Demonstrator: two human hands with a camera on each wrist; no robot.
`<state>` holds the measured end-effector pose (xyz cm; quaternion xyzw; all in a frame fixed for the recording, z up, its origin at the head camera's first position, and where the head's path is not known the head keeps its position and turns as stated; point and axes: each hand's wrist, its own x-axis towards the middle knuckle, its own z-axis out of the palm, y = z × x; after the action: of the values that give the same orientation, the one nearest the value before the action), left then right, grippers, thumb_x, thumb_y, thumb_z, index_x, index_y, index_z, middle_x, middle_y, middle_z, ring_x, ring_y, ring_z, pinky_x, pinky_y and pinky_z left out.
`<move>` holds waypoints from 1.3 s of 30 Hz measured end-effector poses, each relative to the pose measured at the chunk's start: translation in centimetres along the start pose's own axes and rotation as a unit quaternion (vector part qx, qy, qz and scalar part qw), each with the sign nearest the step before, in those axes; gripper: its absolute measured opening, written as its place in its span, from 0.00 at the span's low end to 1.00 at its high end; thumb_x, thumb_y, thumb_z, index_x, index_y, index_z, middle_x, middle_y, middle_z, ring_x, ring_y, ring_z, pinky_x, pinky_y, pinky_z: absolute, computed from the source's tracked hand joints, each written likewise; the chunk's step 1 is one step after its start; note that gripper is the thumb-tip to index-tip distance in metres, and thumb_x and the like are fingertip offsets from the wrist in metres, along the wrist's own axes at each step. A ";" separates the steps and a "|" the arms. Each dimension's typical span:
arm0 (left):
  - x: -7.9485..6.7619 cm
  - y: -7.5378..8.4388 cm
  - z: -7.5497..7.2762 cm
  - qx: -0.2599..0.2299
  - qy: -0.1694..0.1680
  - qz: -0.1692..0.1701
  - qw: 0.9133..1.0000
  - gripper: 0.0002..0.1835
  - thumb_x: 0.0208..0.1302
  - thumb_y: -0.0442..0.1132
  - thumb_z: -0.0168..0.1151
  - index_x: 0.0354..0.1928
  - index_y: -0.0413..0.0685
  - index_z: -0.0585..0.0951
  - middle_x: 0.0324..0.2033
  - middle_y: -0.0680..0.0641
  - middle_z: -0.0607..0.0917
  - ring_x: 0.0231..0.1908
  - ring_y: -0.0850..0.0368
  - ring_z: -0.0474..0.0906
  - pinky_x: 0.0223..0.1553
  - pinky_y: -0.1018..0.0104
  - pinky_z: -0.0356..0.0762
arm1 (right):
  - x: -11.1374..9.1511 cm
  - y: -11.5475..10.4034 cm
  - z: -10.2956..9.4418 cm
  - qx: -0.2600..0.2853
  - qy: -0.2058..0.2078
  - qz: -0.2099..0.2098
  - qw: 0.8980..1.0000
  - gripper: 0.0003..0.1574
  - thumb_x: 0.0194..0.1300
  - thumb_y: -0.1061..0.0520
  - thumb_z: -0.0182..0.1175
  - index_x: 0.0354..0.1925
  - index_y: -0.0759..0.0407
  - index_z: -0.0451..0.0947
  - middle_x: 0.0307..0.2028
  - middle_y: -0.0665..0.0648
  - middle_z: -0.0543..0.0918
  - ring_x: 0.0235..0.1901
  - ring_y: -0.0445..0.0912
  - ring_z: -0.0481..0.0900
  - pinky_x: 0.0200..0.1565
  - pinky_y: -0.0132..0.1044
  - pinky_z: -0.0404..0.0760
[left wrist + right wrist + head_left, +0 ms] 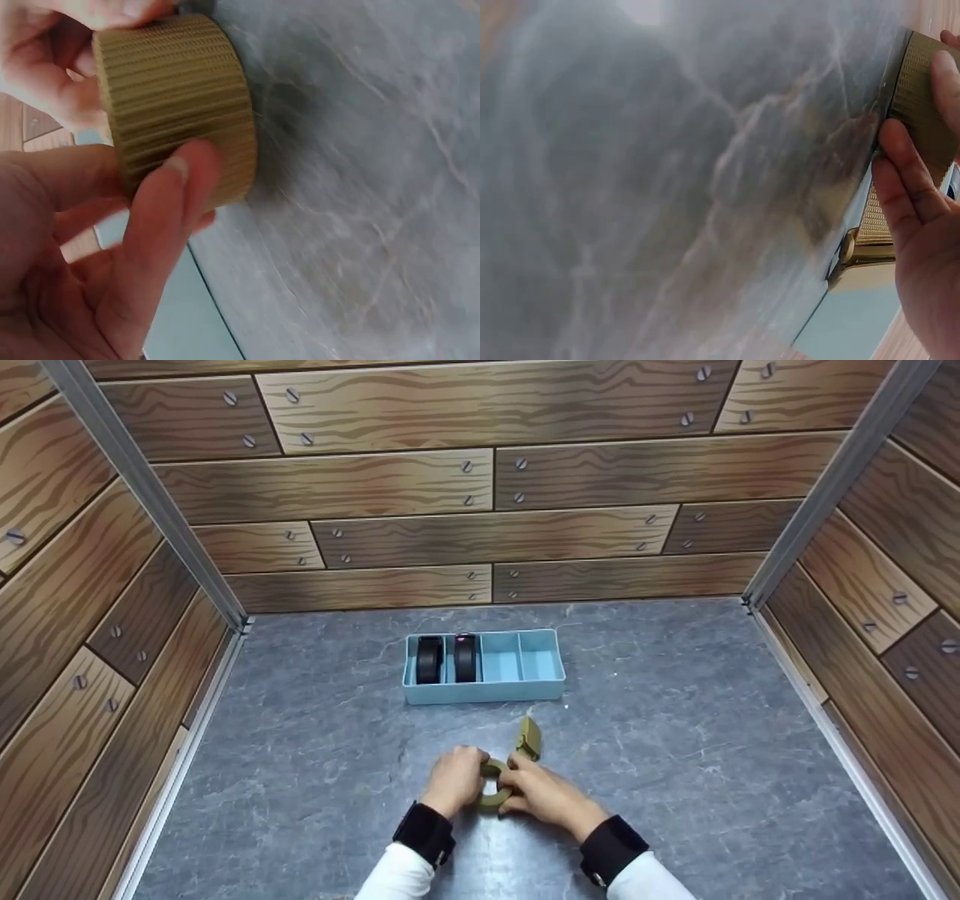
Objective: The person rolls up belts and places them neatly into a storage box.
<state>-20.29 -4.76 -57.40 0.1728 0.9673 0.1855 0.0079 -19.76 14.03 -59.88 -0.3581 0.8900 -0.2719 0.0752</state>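
An olive webbing belt is wound into a round coil low over the grey floor, between both hands. My left hand grips the coil's left side; in the left wrist view the thumb presses the ribbed outer face of the belt. From the right, my right hand holds the coil, fingers curled at its edge. The belt's flat metal buckle sticks out beyond the right fingertips, away from me. In the right wrist view the buckle end shows below the coil, partly behind the fingers.
A light blue tray with compartments stands beyond the hands. Its left compartments hold two coiled black belts, one at far left and another beside it. Wood-patterned walls with metal edge strips surround the grey marbled surface.
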 end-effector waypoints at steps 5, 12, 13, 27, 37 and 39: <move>0.5 -0.7 0.1 0.020 0.003 0.034 0.999 0.12 0.47 0.27 0.65 0.27 0.55 0.85 0.28 0.48 0.85 0.26 0.49 0.79 0.23 0.57 0.75 | 0.2 0.1 -0.3 0.013 -0.009 -0.010 1.000 0.11 0.59 0.47 0.68 0.38 0.48 0.79 0.40 0.46 0.68 0.35 0.38 0.69 0.36 0.32 0.73; -0.2 -0.7 0.3 -0.030 -0.007 -0.007 1.000 0.07 0.51 0.32 0.68 0.24 0.44 0.78 0.25 0.45 0.81 0.27 0.46 0.80 0.28 0.56 0.77 | 0.2 0.2 -0.5 0.009 -0.020 0.002 1.000 0.11 0.59 0.47 0.68 0.37 0.48 0.79 0.40 0.46 0.67 0.34 0.37 0.69 0.37 0.32 0.74; -0.3 -0.6 0.2 -0.036 -0.014 -0.016 0.999 0.06 0.51 0.32 0.68 0.25 0.43 0.78 0.25 0.44 0.82 0.28 0.46 0.81 0.29 0.56 0.77 | 0.3 0.2 -0.5 0.010 -0.024 0.006 1.000 0.11 0.59 0.47 0.68 0.37 0.48 0.79 0.40 0.45 0.67 0.34 0.37 0.69 0.37 0.32 0.74; 0.5 -0.9 -0.1 -0.028 -0.035 0.005 0.999 0.11 0.50 0.26 0.62 0.19 0.49 0.75 0.24 0.46 0.82 0.26 0.49 0.79 0.28 0.57 0.76 | 0.0 -0.3 -0.1 -0.018 -0.013 -0.009 1.000 0.15 0.58 0.47 0.70 0.43 0.46 0.79 0.49 0.50 0.67 0.35 0.39 0.72 0.36 0.32 0.76; 0.4 -1.8 0.1 -0.222 -0.029 -0.089 0.971 0.07 0.60 0.26 0.59 0.37 0.38 0.85 0.32 0.37 0.85 0.13 0.58 0.79 0.19 0.65 0.77 | -0.2 -0.2 0.0 0.081 0.135 0.031 0.987 0.47 0.65 0.48 0.65 0.71 0.57 0.51 0.69 0.62 0.54 0.41 0.47 0.79 0.38 0.38 0.81; 0.4 -1.9 0.0 -0.257 -0.020 -0.107 0.960 0.08 0.61 0.26 0.58 0.39 0.36 0.84 0.34 0.33 0.85 0.09 0.58 0.77 0.13 0.66 0.76 | -0.1 -0.2 0.2 0.103 0.165 0.055 0.979 0.45 0.66 0.48 0.63 0.70 0.60 0.51 0.67 0.63 0.56 0.43 0.46 0.79 0.42 0.40 0.81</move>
<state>-21.27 -6.28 -58.10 0.0641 0.8995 0.4225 0.0908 -19.47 13.90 -59.92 -0.2491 0.8761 -0.4123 -0.0212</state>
